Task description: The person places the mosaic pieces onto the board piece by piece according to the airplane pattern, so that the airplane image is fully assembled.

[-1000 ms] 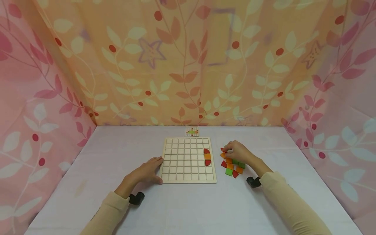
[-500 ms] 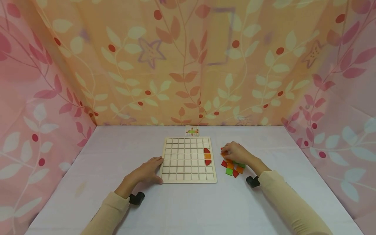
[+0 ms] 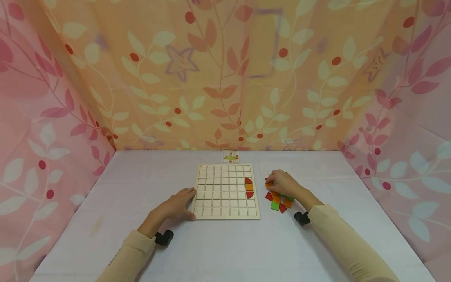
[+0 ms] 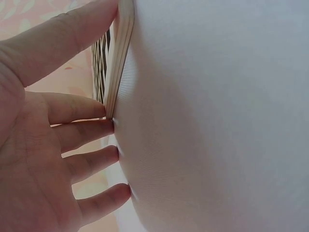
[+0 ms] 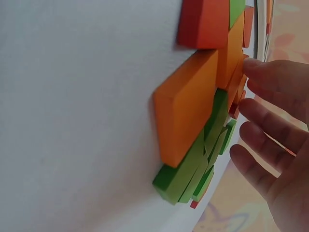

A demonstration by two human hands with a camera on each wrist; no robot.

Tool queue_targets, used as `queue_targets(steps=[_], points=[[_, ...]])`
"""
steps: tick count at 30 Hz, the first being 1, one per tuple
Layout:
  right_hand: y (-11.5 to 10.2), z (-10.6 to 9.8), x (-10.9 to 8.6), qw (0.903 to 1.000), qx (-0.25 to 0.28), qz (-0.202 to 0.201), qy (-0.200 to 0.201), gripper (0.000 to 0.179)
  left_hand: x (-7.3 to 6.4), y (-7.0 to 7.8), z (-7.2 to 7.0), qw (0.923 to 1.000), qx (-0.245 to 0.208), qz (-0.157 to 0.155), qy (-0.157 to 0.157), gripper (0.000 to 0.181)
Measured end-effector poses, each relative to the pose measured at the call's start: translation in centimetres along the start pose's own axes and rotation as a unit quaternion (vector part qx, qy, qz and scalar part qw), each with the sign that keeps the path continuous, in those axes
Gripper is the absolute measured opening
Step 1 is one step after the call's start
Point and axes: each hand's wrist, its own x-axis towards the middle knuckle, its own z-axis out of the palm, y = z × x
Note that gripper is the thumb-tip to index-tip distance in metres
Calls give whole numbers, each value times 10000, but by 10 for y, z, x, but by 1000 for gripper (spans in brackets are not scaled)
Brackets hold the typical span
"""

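My left hand (image 3: 179,203) rests at the left side of a pale wooden grid board (image 3: 225,201), its fingers spread along the edge and the thumb at the near corner. Its palm and fingers (image 4: 89,162) show beside the board's edge (image 4: 119,63) in the left wrist view. My right hand (image 3: 286,183) reaches over a pile of coloured tiles; the thumb and index finger come close together at an orange tile (image 3: 268,186). Whether they grip it is hidden. In the right wrist view a thick orange tile (image 5: 188,104) and several green tiles (image 5: 186,171) lie near the other fingers.
Two red quarter-round tiles (image 3: 248,181) and an orange square (image 3: 249,187) sit in the board's right column. A small pattern card (image 3: 230,157) lies behind the board. Loose tiles include a bright green square (image 3: 275,205). Patterned cloth walls (image 3: 225,117) enclose the white table.
My right hand has shifted slightly down and left over the tiles, with its fingertips now at the orange tile. The left hand and the board stay put.
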Motion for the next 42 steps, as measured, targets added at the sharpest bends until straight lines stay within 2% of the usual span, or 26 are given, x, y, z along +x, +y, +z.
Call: queue_targets(steps=[6,13,22,42], points=[[-3,-2,1,9998,132,50,-140,24,-1,0,0,10000,-53,-7,10,93],[1,-2,3,9997,87,181,-109,23,-2,3,-1,10000,-40,-31,-3,93],[-3,-4,3,9998,77,-8,-170,24,0,3,-2,10000,-64,-41,-12,93],[1,-2,5,9992,112,362,-161,26,-1,4,-2,10000,-34,-41,-13,93]])
